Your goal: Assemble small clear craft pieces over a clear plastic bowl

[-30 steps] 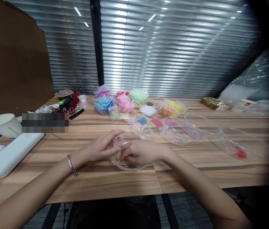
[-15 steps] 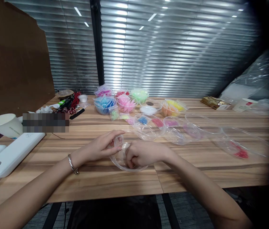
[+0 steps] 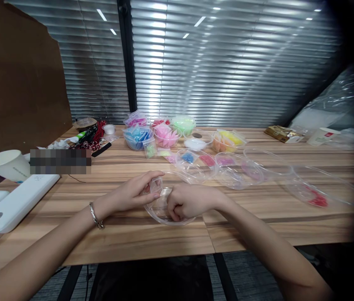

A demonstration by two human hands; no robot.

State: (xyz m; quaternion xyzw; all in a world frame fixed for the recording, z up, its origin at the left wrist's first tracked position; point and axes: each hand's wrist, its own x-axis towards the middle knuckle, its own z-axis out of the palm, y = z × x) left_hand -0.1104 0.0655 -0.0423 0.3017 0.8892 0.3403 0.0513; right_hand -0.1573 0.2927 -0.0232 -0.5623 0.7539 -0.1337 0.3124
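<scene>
A clear round plastic bowl [image 3: 154, 214] stands on the wooden table near its front edge. At the bowl's left rim, my left hand [image 3: 136, 191] pinches a small clear plastic bag [image 3: 156, 185] between thumb and fingers. My right hand [image 3: 187, 201] reaches down into the bowl from the right with its fingers curled together; whatever they hold, if anything, is hidden. Behind and to the right are clear divided trays, one with blue beads [image 3: 188, 157] and red beads [image 3: 207, 161], another with pink ones [image 3: 225, 161].
Bowls of coloured packets, such as blue [image 3: 138, 138] and pink [image 3: 166, 136], line the back. A paper cup [image 3: 6, 165] and a white power bank [image 3: 20, 205] lie left. Red pieces [image 3: 317, 198] sit in a clear tray at right.
My right hand has shifted very slightly within the bowl. My left hand and the small bag look the same.
</scene>
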